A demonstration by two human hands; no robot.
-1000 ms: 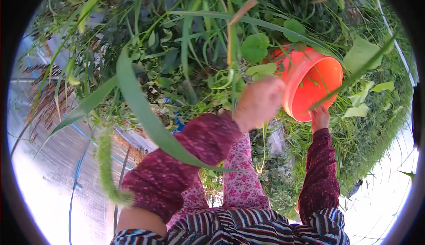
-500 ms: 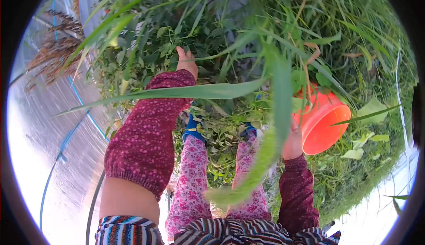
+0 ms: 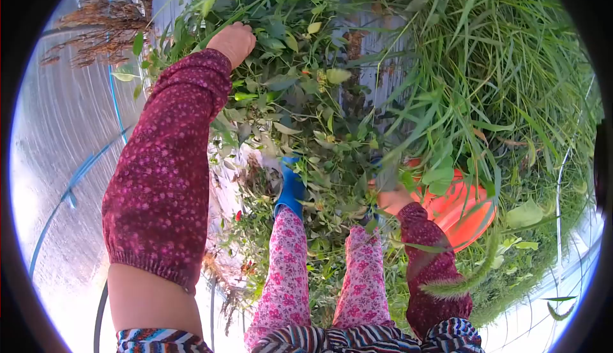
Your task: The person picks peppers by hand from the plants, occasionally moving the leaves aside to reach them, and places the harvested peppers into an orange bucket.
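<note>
My left hand (image 3: 234, 43) reaches into the leafy green plants (image 3: 281, 85) at upper left, back of the hand upward. Its fingers curl down among the leaves, and whatever they hold is hidden. At the plants' lower right side is my right hand (image 3: 393, 198), its fingertips blurred and partly covered by foliage. Just right of that hand, an orange-red bucket (image 3: 456, 209) sits in the grass, partly covered by blades, leaves and my right sleeve. Small red fruits (image 3: 238, 215) show low among the plants.
Tall grass (image 3: 485, 66) fills the right side. Plastic sheeting (image 3: 76, 149) with blue cords (image 3: 83, 174) is on the left. Dry brown seed heads (image 3: 102, 24) hang at upper left. A blue shoe (image 3: 291, 184) stands between plants. A green grass spike (image 3: 469, 283) crosses my right sleeve.
My left hand has moved up and left over the plants. My right hand has shifted left from the bucket's side toward the stems. The bucket appears lower and differently tilted.
</note>
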